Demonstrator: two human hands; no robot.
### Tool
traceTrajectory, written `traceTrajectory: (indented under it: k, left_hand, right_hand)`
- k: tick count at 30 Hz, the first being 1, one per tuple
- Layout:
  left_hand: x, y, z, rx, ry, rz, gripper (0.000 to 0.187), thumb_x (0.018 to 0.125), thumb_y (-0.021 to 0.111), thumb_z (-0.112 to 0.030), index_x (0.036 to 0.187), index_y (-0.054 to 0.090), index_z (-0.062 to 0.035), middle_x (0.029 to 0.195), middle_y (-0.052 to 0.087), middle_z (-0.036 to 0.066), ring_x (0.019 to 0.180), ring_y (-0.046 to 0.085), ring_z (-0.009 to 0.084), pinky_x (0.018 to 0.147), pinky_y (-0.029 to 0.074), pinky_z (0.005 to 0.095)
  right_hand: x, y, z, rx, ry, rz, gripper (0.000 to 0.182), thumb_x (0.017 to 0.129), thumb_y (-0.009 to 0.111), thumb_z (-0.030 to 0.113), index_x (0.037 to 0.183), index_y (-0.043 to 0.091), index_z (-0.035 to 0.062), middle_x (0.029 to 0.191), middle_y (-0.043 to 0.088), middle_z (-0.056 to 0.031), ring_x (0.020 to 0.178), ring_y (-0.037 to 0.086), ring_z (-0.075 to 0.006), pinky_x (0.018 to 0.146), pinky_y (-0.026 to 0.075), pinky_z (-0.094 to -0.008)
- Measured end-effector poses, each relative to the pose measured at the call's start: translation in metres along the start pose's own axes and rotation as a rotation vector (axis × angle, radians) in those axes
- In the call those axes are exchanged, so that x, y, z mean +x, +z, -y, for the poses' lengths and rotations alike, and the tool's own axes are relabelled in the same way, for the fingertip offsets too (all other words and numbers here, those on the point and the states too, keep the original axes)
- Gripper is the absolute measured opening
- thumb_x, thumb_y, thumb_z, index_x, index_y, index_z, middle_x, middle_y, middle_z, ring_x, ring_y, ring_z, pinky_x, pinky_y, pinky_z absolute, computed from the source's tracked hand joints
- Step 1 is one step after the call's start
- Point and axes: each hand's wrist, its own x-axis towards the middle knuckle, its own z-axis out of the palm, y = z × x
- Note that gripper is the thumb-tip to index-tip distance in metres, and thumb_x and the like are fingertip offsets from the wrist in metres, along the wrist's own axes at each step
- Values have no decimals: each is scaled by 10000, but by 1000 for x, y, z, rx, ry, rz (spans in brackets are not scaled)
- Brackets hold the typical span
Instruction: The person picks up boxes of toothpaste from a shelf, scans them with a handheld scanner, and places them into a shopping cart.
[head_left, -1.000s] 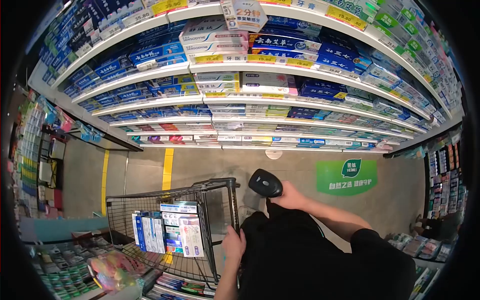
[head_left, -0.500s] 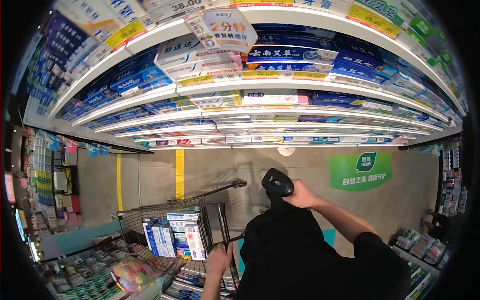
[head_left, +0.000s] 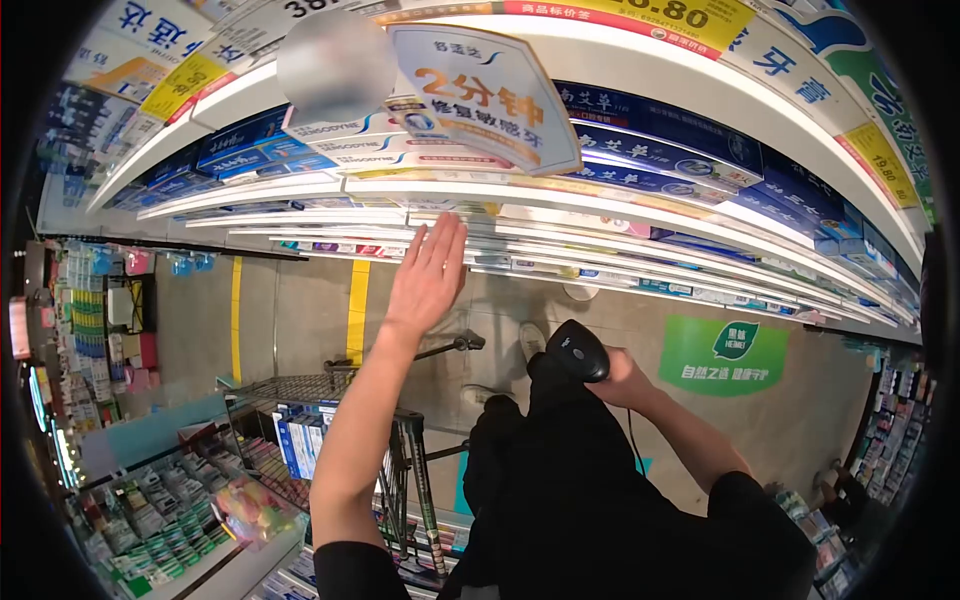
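Note:
My left hand [head_left: 430,272] reaches forward at the shelf fronts, fingers stretched out and nothing held in them. Just beyond its fingertips run the white shelf edges, with Sensodyne toothpaste boxes [head_left: 352,150] on the shelf above. My right hand [head_left: 624,378] is wrapped round the handle of a black barcode scanner [head_left: 577,350]. A thin cord hangs below that hand. Beneath my left forearm stands a wire shopping cart [head_left: 262,388], partly covered by the arm, with blue and white boxes [head_left: 298,440] inside.
Dark blue toothpaste boxes [head_left: 660,160] fill the shelf to the right. A white promotional sign [head_left: 485,95] sticks out from the shelf edge. On the floor lies a green sticker [head_left: 725,355]. Low display bins [head_left: 150,520] stand at the lower left.
My left hand has let go of the cart handle and moved up and forward to the shelves. The view has come closer to the shelves; my right hand still grips the scanner.

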Motion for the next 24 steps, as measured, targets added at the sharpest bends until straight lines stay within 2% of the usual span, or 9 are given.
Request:
traceTrajectory:
  k: [2, 6, 7, 11, 14, 15, 18, 21, 24]
  left_hand:
    - [17, 13, 10, -5, -11, -20, 596, 838, 636, -182, 1361, 435, 23, 1312, 539, 169, 1284, 480, 301, 1139, 304, 462]
    - [40, 34, 41, 44, -147, 197, 672, 827, 697, -356, 1304, 465, 55, 1243, 573, 218, 1205, 512, 352, 1050, 376, 484]
    - [47, 37, 49, 110, -116, 138, 671, 848, 664, -429, 1270, 499, 66, 1195, 604, 231, 1161, 539, 364, 1009, 399, 481]
    - [68, 44, 75, 7, -170, 172, 537, 832, 662, -485, 1244, 618, -143, 1222, 617, 157, 1147, 553, 373, 977, 435, 484]
    - [82, 32, 81, -63, -253, 336, 545, 820, 676, -483, 1237, 623, -137, 1229, 617, 155, 1150, 553, 376, 984, 429, 486]
    - [83, 22, 79, -150, -309, 357, 535, 813, 706, -439, 1244, 619, -134, 1237, 615, 150, 1153, 551, 375, 990, 425, 490]
    - [79, 24, 78, -170, -275, 205, 325, 757, 724, -251, 1053, 667, -129, 1059, 653, 111, 1036, 586, 339, 897, 472, 448]
    - [71, 31, 76, -1, -121, 159, 357, 756, 696, -186, 1094, 641, -83, 1071, 650, 144, 1037, 592, 346, 893, 481, 438]
    - [54, 19, 55, 153, 77, 16, 405, 760, 666, -148, 1145, 596, -42, 1064, 642, 187, 1034, 598, 358, 889, 488, 429]
  right_hand:
    - [-4, -6, -6, -67, -58, -42, 180, 726, 674, 34, 893, 605, 25, 818, 658, -158, 751, 646, -380, 663, 534, -392]
    - [-16, -10, -19, -153, -97, -128, 209, 722, 692, 35, 919, 621, 37, 826, 662, -153, 779, 658, -369, 671, 541, -394]
    - [-19, -10, -17, -161, -90, -151, 216, 724, 695, 39, 928, 626, 40, 826, 664, -155, 783, 660, -368, 674, 542, -394]
    - [-33, -10, -20, -177, -27, -199, 246, 729, 704, 54, 965, 636, 41, 822, 670, -163, 796, 665, -372, 682, 545, -397]
    - [-37, -6, -18, -159, 30, -223, 257, 733, 708, 65, 977, 634, 36, 817, 672, -170, 795, 665, -377, 682, 544, -402]
    - [-38, -5, -20, -157, 50, -218, 260, 731, 708, 66, 979, 635, 36, 818, 673, -170, 796, 665, -378, 681, 543, -402]
    - [-41, -1, -27, -161, 91, -200, 265, 729, 707, 67, 982, 636, 35, 824, 673, -170, 798, 663, -382, 678, 543, -403]
    - [-34, -3, -26, -177, 61, -183, 266, 726, 702, 62, 983, 638, 36, 831, 674, -169, 797, 660, -385, 678, 543, -404]
    - [-27, -6, -20, -178, -10, -184, 283, 726, 696, 59, 1001, 635, 36, 849, 676, -162, 804, 655, -390, 688, 542, -407]
